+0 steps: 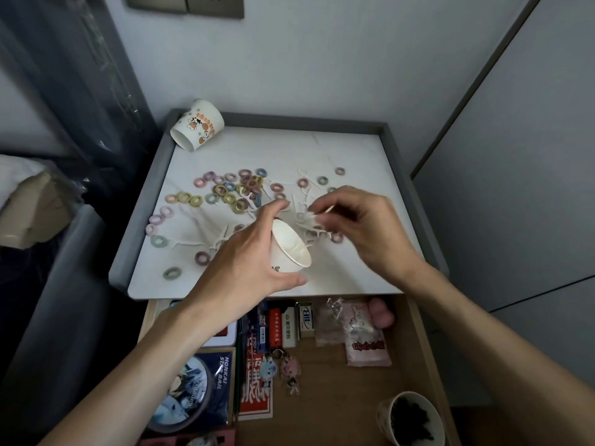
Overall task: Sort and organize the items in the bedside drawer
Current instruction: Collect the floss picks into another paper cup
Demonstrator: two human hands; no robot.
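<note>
Head view: left hand [246,257] grips a tilted paper cup [290,247] mid-frame; right hand [363,226] pinches floss picks [309,218] just above it. The tilt could spill picks onto the surface [354,149].

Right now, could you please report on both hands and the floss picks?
Left hand grips tilted paper cup. Right hand pinches floss picks just above its mouth. Hair ties scattered among loose picks on nightstand top.
</note>
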